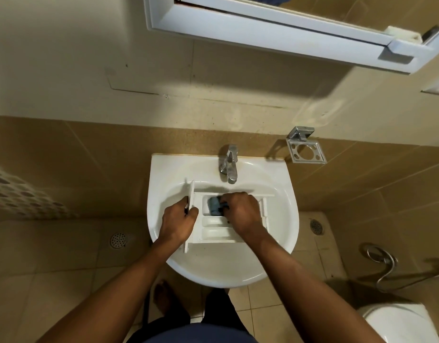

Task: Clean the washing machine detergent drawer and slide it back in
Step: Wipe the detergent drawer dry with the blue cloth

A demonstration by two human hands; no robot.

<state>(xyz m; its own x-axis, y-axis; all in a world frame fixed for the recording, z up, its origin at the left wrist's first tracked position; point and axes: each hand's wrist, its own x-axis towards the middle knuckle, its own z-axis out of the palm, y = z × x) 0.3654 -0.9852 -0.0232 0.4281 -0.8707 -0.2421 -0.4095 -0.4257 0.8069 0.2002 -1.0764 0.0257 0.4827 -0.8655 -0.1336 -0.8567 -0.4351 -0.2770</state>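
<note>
The white plastic detergent drawer (214,229) is held across the basin of the white ceramic sink (161,174), its front panel gripped by the left hand (178,222), while a blue-grey cleaning pad (213,206) is clutched by the right hand (243,212) inside one compartment.

A small home bathroom: a white wall-hung wash basin (164,174) with a chrome tap (229,164) sits against tan wall tiles (65,157), under a white-framed mirror cabinet (263,30). A chrome toothbrush holder (306,151) hangs beside it. The tiled floor has a round drain (118,240), and a toilet (398,323) with a spray hose (384,263) stands nearby.
</note>
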